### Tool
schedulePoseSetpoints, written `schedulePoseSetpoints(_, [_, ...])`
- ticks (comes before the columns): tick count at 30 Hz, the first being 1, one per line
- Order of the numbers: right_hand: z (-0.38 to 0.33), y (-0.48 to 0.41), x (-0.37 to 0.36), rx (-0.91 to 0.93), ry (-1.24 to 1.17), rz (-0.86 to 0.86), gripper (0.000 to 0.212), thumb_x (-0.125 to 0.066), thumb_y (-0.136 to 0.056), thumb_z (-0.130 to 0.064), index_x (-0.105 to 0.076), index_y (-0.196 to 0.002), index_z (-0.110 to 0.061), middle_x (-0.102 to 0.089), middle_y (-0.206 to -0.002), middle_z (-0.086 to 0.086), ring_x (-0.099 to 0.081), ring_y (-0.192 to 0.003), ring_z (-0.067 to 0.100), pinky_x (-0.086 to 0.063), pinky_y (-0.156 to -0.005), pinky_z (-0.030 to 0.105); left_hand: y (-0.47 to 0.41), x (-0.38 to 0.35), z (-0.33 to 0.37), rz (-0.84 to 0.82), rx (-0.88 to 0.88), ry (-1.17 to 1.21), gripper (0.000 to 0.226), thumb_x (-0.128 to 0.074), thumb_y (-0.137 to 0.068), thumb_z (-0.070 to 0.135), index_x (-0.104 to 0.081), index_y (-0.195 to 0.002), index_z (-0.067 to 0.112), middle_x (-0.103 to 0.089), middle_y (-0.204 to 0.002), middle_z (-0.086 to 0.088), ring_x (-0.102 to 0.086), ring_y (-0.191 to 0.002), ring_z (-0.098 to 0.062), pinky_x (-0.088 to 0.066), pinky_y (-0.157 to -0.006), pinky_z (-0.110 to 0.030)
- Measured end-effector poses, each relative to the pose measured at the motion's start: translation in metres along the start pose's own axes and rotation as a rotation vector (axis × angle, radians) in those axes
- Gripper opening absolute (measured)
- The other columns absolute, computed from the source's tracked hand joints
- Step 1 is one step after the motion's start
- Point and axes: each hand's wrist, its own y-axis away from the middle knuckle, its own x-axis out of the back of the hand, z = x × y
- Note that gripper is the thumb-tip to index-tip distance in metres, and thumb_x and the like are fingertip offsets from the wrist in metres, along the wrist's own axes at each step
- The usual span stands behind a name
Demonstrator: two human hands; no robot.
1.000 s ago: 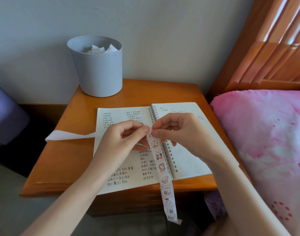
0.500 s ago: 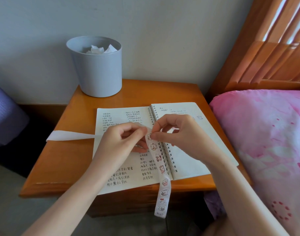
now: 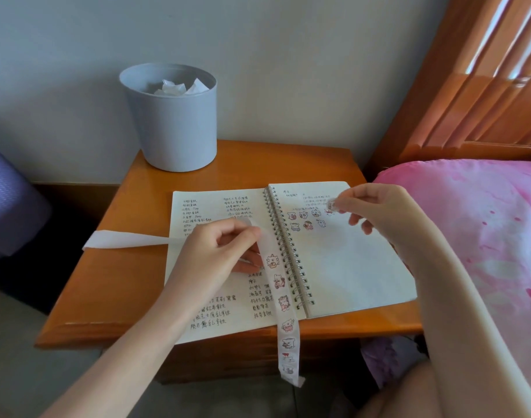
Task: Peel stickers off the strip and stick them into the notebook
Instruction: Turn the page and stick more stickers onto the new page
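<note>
The strip (image 3: pixel 284 309) is pinched in the curled fingers of the left hand (image 3: pixel 219 251) over the open notebook (image 3: pixel 348 273), which keeps its unpeeled stickers within reach. 1 peeled sticker (image 3: pixel 332 204) is pinched by the right hand (image 3: pixel 375 206) just above the right page, beside 2 stuck rows, apparently for placement.

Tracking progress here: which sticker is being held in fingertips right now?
The sticker pinched by the right hand, at the top row's right end; the rest lie flat in the notebook or sit on the strip.
</note>
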Motion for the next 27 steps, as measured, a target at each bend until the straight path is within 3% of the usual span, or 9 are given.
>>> schedulePoseSetpoints(4, [0.008, -0.006, -0.004, -0.031, 0.087, -0.001, 0.008, -0.063, -0.088, -0.014, -0.069, -0.087, -0.009, -0.064, -0.072, -0.001, -0.05, -0.051, 0.007, -0.042, -0.05, 0.017, 0.0, 0.0, 0.001, 0.002, -0.003, -0.002, 0.015, -0.059, -0.091, 0.016, -0.073, -0.09, 0.011, -0.076, -0.08, -0.004, -0.072, -0.072, -0.015, -0.059, -0.062, -0.021])
schedulePoseSetpoints(9, [0.014, -0.01, -0.008, -0.042, 0.113, 0.015, 0.009, -0.066, -0.086, -0.012, -0.067, -0.077, -0.013, -0.063, -0.068, 0.005, -0.053, -0.06, 0.019, -0.045, -0.057, 0.029, 0.0, 0.0, -0.001, -0.006, 0.001, -0.016, 0.016, -0.059, -0.091, 0.017, -0.073, -0.091, 0.011, -0.076, -0.08, -0.004, -0.072, -0.074, -0.017, -0.06, -0.067, -0.026])
schedulePoseSetpoints(14, [0.015, -0.011, -0.009, -0.032, 0.136, -0.004, 0.007, -0.067, -0.086, -0.014, -0.068, -0.079, -0.014, -0.063, -0.069, 0.001, -0.053, -0.061, 0.017, -0.045, -0.058, 0.027, -0.001, 0.001, -0.002, 0.003, 0.003, -0.024, 0.016, -0.059, -0.091, 0.017, -0.073, -0.093, 0.009, -0.076, -0.081, -0.006, -0.072, -0.074, -0.018, -0.06, -0.065, -0.025])
schedulePoseSetpoints(27, [0.018, -0.013, -0.01, -0.024, 0.163, -0.01, 0.02, -0.068, -0.085, -0.014, -0.063, -0.068, -0.023, -0.066, -0.07, 0.001, -0.057, -0.062, 0.017, -0.048, -0.061, 0.028, -0.003, 0.0, -0.003, 0.0, 0.004, -0.036, 0.015, -0.059, -0.091, 0.017, -0.073, -0.091, 0.011, -0.076, -0.08, -0.004, -0.072, -0.072, -0.016, -0.06, -0.064, -0.024])
